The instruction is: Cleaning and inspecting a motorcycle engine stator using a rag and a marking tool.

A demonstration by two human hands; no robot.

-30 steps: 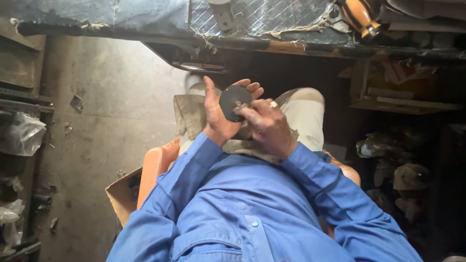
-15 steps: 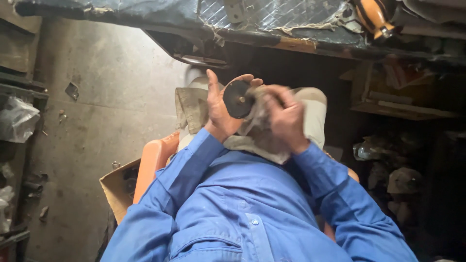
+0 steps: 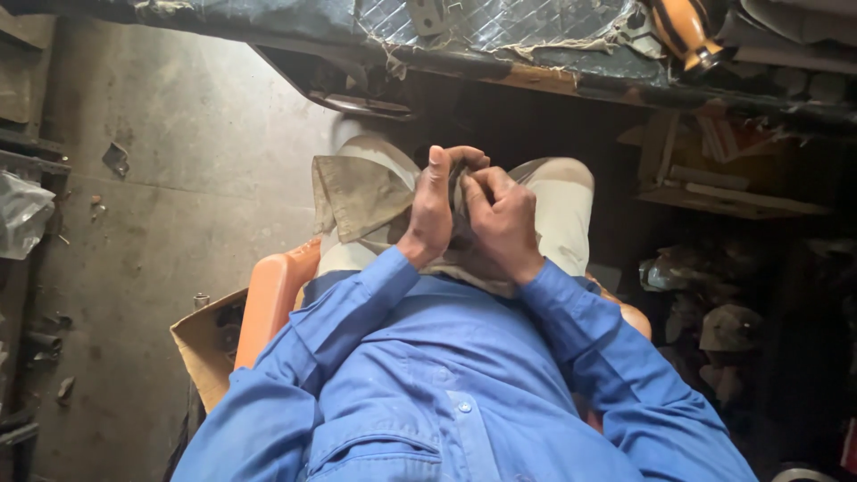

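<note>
**Both hands closed around a dark disc over the lap**

Head view: the left hand (image 3: 435, 210) and right hand (image 3: 502, 219) press together, their grip curled shut on a mostly hidden dark disc (image 3: 461, 207), above a tan cloth (image 3: 361, 192) on the lap, below the bench (image 3: 500, 36).

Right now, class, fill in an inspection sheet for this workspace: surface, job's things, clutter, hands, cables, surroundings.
Surface: bare grey floor, some scraps on it.
Job's things: dark part almost hidden between the hands; cloth on the lap.
Clutter: cardboard beside the orange seat; junk pile in shadow.
Hands: left hand and right hand clasped together around the part.
Cables: nothing seen.
Surroundings: bench edge above, orange handle on it.
</note>
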